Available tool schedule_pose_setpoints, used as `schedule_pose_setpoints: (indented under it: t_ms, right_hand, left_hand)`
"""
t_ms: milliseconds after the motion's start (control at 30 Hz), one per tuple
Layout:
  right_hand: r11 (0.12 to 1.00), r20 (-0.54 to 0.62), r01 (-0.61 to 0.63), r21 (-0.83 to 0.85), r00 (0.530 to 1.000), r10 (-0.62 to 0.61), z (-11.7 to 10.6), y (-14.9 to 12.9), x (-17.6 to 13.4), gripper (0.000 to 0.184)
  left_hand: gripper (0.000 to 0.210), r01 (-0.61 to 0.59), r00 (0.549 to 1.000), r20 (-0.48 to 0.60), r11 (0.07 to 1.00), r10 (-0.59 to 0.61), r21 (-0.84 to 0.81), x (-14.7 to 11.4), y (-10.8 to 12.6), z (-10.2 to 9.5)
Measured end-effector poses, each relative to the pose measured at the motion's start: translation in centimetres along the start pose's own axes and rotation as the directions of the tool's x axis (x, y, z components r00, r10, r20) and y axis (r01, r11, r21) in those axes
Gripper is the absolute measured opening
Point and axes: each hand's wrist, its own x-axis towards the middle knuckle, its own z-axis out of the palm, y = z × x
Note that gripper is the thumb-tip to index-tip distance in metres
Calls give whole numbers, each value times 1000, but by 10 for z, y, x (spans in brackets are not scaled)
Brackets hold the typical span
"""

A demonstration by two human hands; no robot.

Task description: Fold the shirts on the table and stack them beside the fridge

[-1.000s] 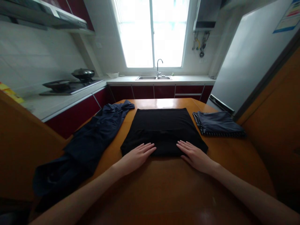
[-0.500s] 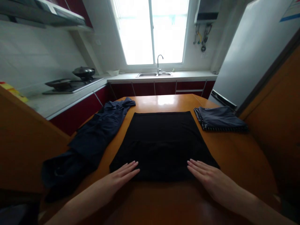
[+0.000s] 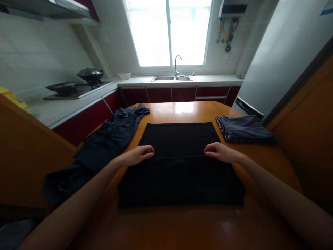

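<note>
- Black cloth (image 3: 182,184) lies flat in the middle of the wooden surface (image 3: 182,229); an edge running crosswise shows one layer lying over another.
- It should handle as light and soft, with little stiffness of its own: a lifted edge would likely sag between two holds. Nothing looks fragile; creases and layers sliding over each other seem the likelier trouble.
- The crosswise edge seems the best place to take hold, toward both ends, thumb against fingers, with the span between kept gently taut.
- The left hand (image 3: 140,155) is at that edge, toward its left end: narrow, fingers curled down to the thumb, seemingly pinching the cloth.
- The right hand (image 3: 220,152) is at the same edge, toward its right end, just as narrow, seemingly pinching too. Whether either has one layer or more cannot be told, dark on dark.
- To the left, a blue garment (image 3: 111,132) lies rumpled, partly hidden by the left forearm.
- To the right, a grey garment (image 3: 243,125) with a striped edge lies folded, apart from the cloth.
- Beyond the surface are a sink (image 3: 163,78) and tap (image 3: 175,67), below a window (image 3: 153,38).
</note>
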Motion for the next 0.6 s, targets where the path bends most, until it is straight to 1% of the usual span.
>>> schedule_pose_setpoints:
  t_ms: [67, 100, 167, 233, 300, 400, 500, 600]
  right_hand:
    - [1000, 36, 4, 26, 999, -5, 3, -3, -4, 35]
    - [1000, 34, 10, 20, 999, -10, 5, -5, -6, 35]
    - [999, 9, 35, -5, 999, -35, 8, -7, -7, 34]
    - [998, -20, 58, -16, 998, -58, 11, -8, -7, 33]
    - [999, -39, 53, -7, 998, -53, 13, -8, -7, 32]
    - [999, -68, 41, 21, 997, -39, 12, -8, -9, 32]
    - [997, -128, 62, 39, 990, -57, 4, -6, -7, 32]
    - [997, -180, 70, 27, 982, -64, -6, -1, 5, 34]
  left_hand:
    - [39, -11, 997, 72, 999, 14, -41, -3, 1, -3]
    - [39, -28, 995, 97, 998, 33, -51, -4, 2, -5]
    - [37, -70, 989, 125, 996, 77, -58, -5, 6, -7]
    - [35, -102, 987, 122, 993, 109, -61, -3, 8, -7]
    - [33, -109, 991, 74, 992, 114, -67, -3, 10, -4]
    - [33, -95, 995, -31, 992, 92, -86, -3, 10, -1]
    - [33, -81, 990, -125, 991, 67, -104, -1, 9, -2]
    - [32, -64, 972, -230, 994, 43, -83, 8, 6, -1]
